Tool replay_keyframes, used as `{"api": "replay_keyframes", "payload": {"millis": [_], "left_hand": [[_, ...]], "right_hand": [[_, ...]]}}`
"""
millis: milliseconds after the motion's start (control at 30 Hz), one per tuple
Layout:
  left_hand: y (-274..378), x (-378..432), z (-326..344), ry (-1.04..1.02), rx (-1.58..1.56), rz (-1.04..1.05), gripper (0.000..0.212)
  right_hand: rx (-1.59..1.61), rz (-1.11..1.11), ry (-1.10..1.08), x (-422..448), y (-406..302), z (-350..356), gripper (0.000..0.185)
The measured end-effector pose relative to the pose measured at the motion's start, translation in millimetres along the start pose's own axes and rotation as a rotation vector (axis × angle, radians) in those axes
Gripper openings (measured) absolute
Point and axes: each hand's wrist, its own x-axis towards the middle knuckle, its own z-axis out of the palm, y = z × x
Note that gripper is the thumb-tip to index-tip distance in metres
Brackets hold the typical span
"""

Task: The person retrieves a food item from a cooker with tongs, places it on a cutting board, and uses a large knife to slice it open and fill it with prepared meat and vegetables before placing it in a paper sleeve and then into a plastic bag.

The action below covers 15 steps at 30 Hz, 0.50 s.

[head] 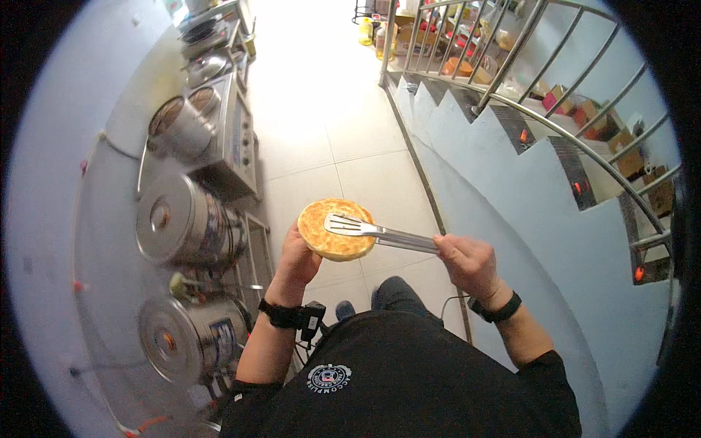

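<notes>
A round, golden-browned flatbread [315,227] is held up before me over the tiled floor. My left hand [303,252] grips its lower left edge, with most of the fingers hidden behind the bread. My right hand [468,263] is closed around the handle end of metal food tongs [408,240]. The slotted upper jaw of the tongs lies across the top of the bread; the lower jaw is hidden beneath it. Black straps circle both my wrists, and a small black device sits on the left one.
Along the left wall stand two large lidded steel drums [167,218], a steel cooking range [233,134] with tall pots [183,128], and a wok [208,68]. A staircase with a metal railing [572,131] rises on the right, its steps holding boxes. Oil bottles [366,32] stand at the far end.
</notes>
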Motion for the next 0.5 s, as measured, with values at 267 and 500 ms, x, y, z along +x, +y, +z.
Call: {"api": "replay_keyframes", "payload": {"millis": [267, 500], "left_hand": [[61, 230, -9, 0.042, 0.253, -0.162, 0.037], [135, 363, -163, 0.341, 1.016, -0.207, 0.033]], "right_hand": [[0.028, 0.071, 0.132, 141, 155, 101, 0.025], [0.618, 0.408, 0.074, 322, 299, 169, 0.032]]}}
